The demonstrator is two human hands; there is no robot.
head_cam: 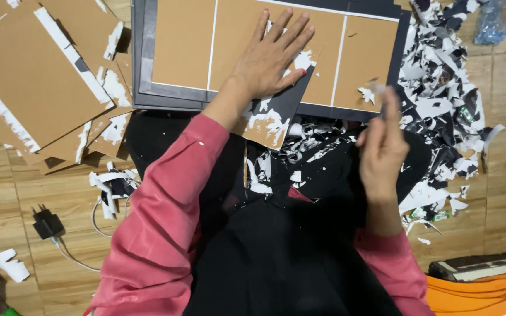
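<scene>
While the left hand lies flat with its fingers spread on the brown board, pinning it to the floor, the right hand hangs near the board's lower right corner, blurry, pinching a torn paper bit. Peeling looks underway; white patches near that corner likely need picking next.

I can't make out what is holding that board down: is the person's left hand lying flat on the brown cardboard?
Yes, the left hand lies palm down with fingers spread on the brown cardboard panel.
</scene>
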